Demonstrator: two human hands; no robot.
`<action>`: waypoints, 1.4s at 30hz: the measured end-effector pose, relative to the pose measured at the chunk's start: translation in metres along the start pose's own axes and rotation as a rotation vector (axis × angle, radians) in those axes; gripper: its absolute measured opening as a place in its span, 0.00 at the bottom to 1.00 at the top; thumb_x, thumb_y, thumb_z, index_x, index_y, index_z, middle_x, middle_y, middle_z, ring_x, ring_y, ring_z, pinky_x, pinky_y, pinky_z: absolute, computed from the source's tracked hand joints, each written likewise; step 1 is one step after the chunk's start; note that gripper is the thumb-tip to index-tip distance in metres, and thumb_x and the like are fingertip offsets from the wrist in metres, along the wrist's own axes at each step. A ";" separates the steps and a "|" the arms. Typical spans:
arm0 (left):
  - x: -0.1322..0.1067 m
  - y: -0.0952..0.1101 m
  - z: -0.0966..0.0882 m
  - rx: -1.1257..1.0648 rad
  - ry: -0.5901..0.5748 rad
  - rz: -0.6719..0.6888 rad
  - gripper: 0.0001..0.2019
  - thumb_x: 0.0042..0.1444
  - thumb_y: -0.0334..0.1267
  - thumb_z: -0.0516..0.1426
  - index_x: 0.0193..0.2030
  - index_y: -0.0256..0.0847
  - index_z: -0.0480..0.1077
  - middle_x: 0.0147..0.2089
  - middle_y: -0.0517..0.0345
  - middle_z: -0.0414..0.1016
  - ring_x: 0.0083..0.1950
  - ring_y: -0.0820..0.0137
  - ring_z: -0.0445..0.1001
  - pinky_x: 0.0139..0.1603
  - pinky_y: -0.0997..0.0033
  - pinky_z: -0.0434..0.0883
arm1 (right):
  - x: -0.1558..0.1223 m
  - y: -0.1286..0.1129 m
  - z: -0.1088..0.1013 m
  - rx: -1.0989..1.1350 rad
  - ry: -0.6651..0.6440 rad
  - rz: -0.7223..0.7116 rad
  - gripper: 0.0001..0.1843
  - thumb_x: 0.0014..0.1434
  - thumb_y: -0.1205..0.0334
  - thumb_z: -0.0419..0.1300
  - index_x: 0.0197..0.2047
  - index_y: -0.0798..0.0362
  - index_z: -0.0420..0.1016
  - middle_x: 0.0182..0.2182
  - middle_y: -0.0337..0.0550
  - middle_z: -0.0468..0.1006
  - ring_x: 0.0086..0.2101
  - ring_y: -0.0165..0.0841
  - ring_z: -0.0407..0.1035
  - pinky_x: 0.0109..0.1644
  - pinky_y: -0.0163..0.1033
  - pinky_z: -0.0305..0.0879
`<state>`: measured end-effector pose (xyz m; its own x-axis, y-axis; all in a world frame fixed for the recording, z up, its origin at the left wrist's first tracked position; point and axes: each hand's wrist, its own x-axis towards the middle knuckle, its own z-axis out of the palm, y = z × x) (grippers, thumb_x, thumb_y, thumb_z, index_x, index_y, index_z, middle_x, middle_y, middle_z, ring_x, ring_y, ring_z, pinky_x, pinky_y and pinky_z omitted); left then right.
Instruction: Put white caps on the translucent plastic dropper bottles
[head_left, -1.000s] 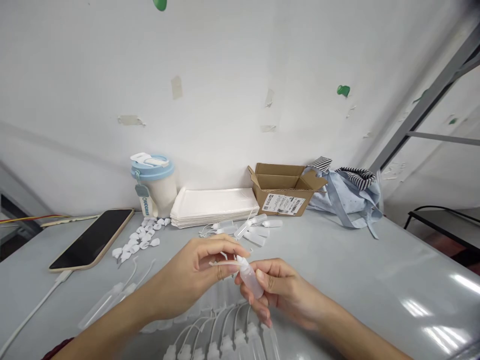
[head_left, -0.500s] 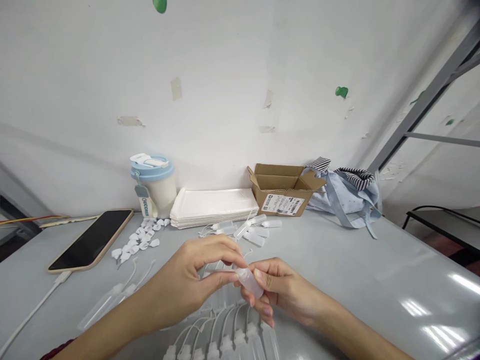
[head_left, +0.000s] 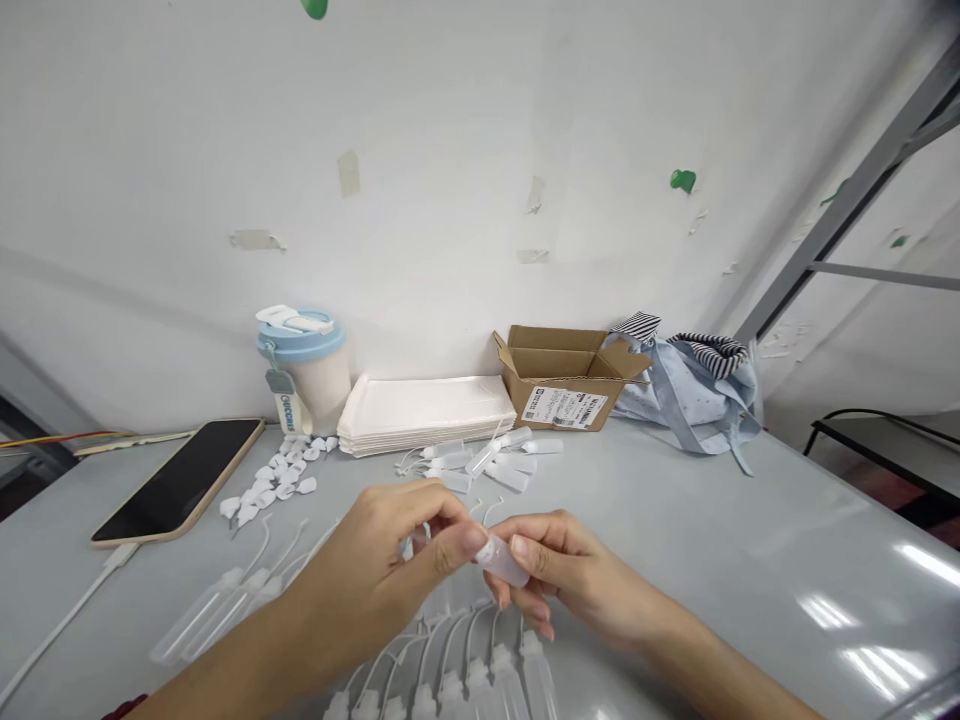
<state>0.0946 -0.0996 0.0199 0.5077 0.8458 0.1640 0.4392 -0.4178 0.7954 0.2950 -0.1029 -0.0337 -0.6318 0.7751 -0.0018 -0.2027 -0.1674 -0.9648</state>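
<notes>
A small translucent plastic squeeze bottle [head_left: 504, 563] lies tilted between my two hands, its neck end toward the left. My right hand [head_left: 566, 565] grips the body with thumb and fingers. At the neck, the thumb and fingertips of my left hand [head_left: 409, 545] are closed in a pinch; whatever cap or tip is there is mostly covered. Below my hands lie rows of similar bottles with thin bent tubes [head_left: 454, 690], partly hidden by my left arm. More tubed bottles [head_left: 225, 605] rest left of that arm.
White caps [head_left: 277, 475] lie loose beside a phone [head_left: 180, 480] with its cable. Behind stand a blue-lidded cup [head_left: 319, 385], a stack of white packets [head_left: 427, 405], an open cardboard box [head_left: 570, 385] and a blue cloth bag [head_left: 675, 395]. Several bottles [head_left: 510, 470] lie before the packets.
My left thumb and fingers have turned about the bottle's neck, the thumb now higher. The bottle has tipped a little flatter in my right hand.
</notes>
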 end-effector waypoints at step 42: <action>0.003 -0.009 0.001 -0.194 -0.196 -0.293 0.17 0.60 0.43 0.49 0.22 0.40 0.64 0.20 0.63 0.67 0.23 0.72 0.67 0.28 0.74 0.63 | -0.006 0.001 0.002 -0.715 0.388 -0.316 0.12 0.63 0.57 0.54 0.44 0.53 0.74 0.27 0.38 0.70 0.23 0.25 0.57 0.26 0.32 0.54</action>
<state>0.0925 -0.0939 0.0129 0.5217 0.8326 -0.1860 0.4479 -0.0818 0.8903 0.2970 -0.1088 -0.0339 -0.2996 0.8951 0.3303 0.2744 0.4124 -0.8687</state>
